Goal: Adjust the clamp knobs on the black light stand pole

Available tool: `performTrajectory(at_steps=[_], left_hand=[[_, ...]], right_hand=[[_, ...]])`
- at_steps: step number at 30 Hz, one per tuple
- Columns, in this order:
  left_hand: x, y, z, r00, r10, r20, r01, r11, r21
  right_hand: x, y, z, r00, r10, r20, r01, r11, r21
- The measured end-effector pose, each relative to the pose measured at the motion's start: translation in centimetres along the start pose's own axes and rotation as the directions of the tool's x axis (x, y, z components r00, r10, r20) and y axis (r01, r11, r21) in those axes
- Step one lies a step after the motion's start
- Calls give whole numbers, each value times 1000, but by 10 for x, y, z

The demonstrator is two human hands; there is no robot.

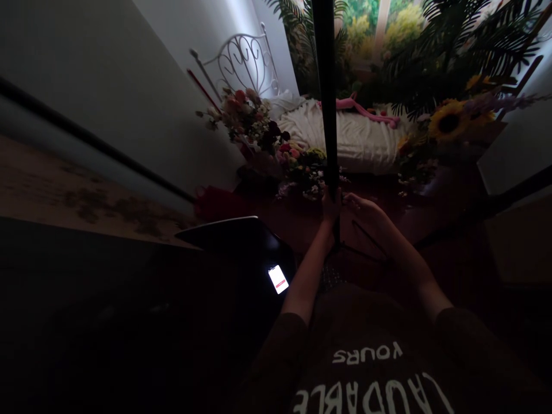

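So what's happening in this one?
In a dim room, a person's left hand grips an upright black pole. The right hand is close beside it; whether it touches is unclear. A lit phone is to the left, and flowers stand before a bed.

Bed [357,155], with scrolled metal headboard [244,60] and wrinkled pale cover [366,135]; on top, long pink item [366,109], bunched whitish cloth [284,103] at headboard end. Dark surface [241,247], pale along one edge; on it, phone [278,279], screen lit.
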State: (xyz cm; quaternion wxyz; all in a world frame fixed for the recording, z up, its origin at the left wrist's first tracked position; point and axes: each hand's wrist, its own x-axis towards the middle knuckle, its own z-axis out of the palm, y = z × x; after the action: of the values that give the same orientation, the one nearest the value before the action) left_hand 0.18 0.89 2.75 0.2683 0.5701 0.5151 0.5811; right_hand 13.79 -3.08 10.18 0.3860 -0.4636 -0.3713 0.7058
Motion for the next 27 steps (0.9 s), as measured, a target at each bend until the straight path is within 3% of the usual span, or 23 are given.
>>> performTrajectory(at_steps=[2, 3, 5, 7, 8, 10, 13, 19, 24, 27], left_hand=[[0, 2, -1, 1000, 7, -2, -7, 1000, -6], [-1, 3, -1, 1000, 12, -5, -12, 1000, -11], [-1, 5, -1, 1000, 12, -5, -13, 1000, -22], [-1, 7, -1, 1000, -8, 2, 8, 1000, -25], [-2, 8, -1, 1000, -22, 8, 22, 999, -25], [-2, 10, -2, 999, -41, 24, 41, 999, -25], [-3, 14, -8, 999, 0, 33, 0, 1000, -7], [9, 28, -21, 988, 150, 22, -151, 988, 45], [38, 60, -20, 971, 236, -26, -236, 972, -16], [59, 87, -19, 959, 267, -97, -275, 958, -80]], right_hand=[[0, -6, -2, 991, -125, -43, 107, 950, -294], [-1, -9, -2, 974, -224, -44, 173, 850, -498], [-6, -13, 2, 914, -406, 17, 227, 474, -851], [-13, -16, 8, 873, -480, 84, 163, 126, -979], [-16, -16, 12, 866, -490, 97, 119, 13, -993], [-22, -14, 17, 864, -494, 95, 55, -95, -994], [-28, -7, 20, 846, -528, 77, 25, -104, -994], [-39, 14, 9, 782, -622, 53, 72, 5, -997], [-45, 25, -1, 766, -635, 98, 197, 87, -977], [-47, 30, -5, 774, -628, 80, 258, 198, -945]])
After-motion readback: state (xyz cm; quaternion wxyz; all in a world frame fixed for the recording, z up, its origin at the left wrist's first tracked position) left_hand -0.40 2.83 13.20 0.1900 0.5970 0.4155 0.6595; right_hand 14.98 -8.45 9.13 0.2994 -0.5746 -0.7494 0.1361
